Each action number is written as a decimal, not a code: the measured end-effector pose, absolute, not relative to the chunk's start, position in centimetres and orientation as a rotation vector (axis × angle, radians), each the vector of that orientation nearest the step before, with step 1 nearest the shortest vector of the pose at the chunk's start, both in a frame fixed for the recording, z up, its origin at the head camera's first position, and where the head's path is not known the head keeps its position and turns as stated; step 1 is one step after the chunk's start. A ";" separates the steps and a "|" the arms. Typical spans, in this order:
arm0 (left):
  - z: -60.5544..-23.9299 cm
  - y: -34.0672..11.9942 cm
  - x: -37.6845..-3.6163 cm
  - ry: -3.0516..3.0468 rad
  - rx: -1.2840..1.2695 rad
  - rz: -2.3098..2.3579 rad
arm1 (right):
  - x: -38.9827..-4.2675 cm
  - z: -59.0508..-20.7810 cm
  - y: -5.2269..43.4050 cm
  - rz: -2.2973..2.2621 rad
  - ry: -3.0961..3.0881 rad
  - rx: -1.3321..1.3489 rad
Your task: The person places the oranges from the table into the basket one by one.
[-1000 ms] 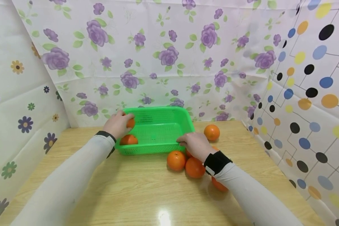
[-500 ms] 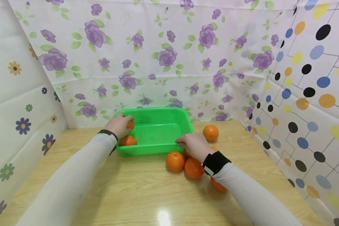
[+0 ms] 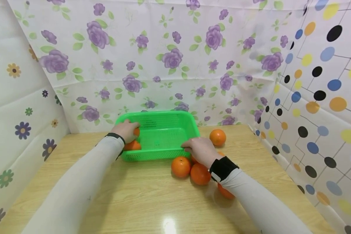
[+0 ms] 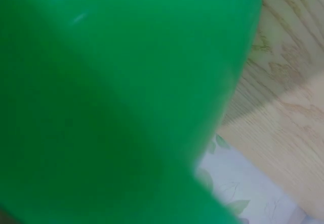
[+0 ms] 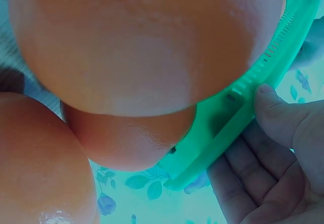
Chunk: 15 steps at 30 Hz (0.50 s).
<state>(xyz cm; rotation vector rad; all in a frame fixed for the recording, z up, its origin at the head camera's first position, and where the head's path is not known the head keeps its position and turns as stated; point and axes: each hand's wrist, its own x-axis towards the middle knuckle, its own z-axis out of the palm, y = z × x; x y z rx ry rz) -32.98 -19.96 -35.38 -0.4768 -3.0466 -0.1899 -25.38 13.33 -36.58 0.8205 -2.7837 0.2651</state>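
Green perforated plastic basket (image 3: 161, 136) held at both ends on the wooden tabletop (image 3: 152, 195).
An orange (image 3: 135, 131), half hidden inside, is gripped by the left hand (image 3: 125, 129); the near rim is pinched by the right hand (image 3: 200, 150), partly covering round oranges (image 3: 181, 166) beside it.

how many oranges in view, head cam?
7: two in the green basket under the left hand, four clustered by the right hand, one apart behind it. More may be hidden.

three oranges (image 5: 142, 41) crowd the lens; the right hand (image 5: 273, 158) fingers touch the green basket rim (image 5: 238, 112).
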 end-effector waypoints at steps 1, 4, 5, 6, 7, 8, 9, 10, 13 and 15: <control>-35.3 -19.9 -32.9 -3.053 -0.473 -0.190 | -25.4 -36.6 13.3 0.267 -2.784 0.819; -35.2 -19.8 -32.9 -3.074 -0.462 -0.181 | -25.4 -36.6 13.4 0.268 -2.788 0.814; -35.3 -19.8 -32.9 -3.079 -0.461 -0.180 | -25.5 -36.6 13.4 0.268 -2.791 0.812; -35.3 -19.8 -33.0 -3.086 -0.458 -0.181 | -25.5 -36.6 13.4 0.268 -2.793 0.811; -35.3 -19.8 -33.0 -3.096 -0.456 -0.183 | -25.4 -36.6 13.4 0.266 -2.794 0.810; -35.4 -19.8 -33.0 -3.105 -0.459 -0.183 | -25.4 -36.6 13.4 0.266 -2.794 0.807; -35.4 -19.8 -33.1 -3.116 -0.459 -0.184 | -25.4 -36.6 13.4 0.265 -2.796 0.804; -35.4 -19.8 -33.1 -3.129 -0.464 -0.184 | -25.4 -36.6 13.4 0.265 -2.796 0.803; -35.4 -19.8 -33.1 -3.169 -0.475 -0.184 | -25.4 -36.6 13.3 0.263 -2.794 0.800; -35.5 -19.9 -33.1 -3.178 -0.483 -0.178 | -25.4 -36.6 13.3 0.261 -2.793 0.799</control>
